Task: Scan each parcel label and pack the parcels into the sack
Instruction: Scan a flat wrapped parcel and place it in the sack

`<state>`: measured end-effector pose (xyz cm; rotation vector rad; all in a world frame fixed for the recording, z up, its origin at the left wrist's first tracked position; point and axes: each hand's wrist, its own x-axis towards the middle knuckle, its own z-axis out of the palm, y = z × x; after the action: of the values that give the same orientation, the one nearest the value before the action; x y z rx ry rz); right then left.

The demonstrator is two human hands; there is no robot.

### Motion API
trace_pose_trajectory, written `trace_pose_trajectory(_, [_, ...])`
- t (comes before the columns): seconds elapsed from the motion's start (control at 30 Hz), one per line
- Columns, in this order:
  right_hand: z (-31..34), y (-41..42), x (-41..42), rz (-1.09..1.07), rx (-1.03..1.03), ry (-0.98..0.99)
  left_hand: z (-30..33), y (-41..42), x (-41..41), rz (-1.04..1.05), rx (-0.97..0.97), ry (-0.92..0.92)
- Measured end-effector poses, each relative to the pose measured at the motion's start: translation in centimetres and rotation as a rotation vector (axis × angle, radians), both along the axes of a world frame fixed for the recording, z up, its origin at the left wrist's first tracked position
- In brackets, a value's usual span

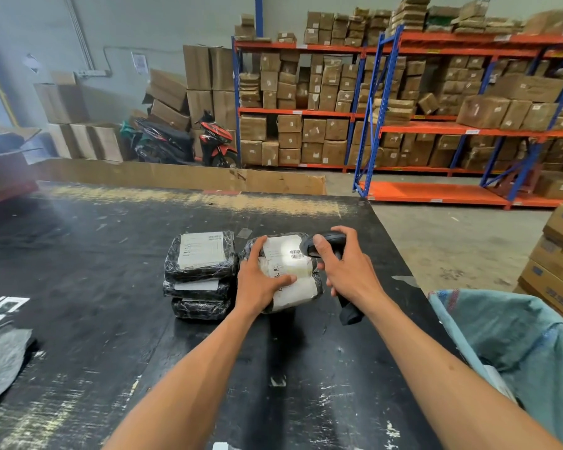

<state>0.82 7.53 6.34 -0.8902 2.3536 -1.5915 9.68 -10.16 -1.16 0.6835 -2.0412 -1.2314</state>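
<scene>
Parcels: four black-wrapped ones on the counter (111, 254); three in a stack (200, 274), one parcel (293, 280) just right of it.
Left hand (260, 280): fingers curled round this single parcel, thumb on its label (285, 254).
Right hand (345, 264): grips one scanner (322, 245), its light on the label.
Sack (514, 339): one, teal, open, at the counter's right edge.

A stack of parcels (199, 274) sits mid-tabletop (78, 287); another parcel (286, 271) lies just right of it, toward the right edge, the sack (514, 332) beyond that edge.
</scene>
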Motion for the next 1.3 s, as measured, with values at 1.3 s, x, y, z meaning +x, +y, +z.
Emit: trace_pose_trajectory(1.3, [-13.6, -1.4, 4.3, -0.050, 0.710, 0.040, 2.3, -0.9, 2.5, 0.081, 0.113, 0.289])
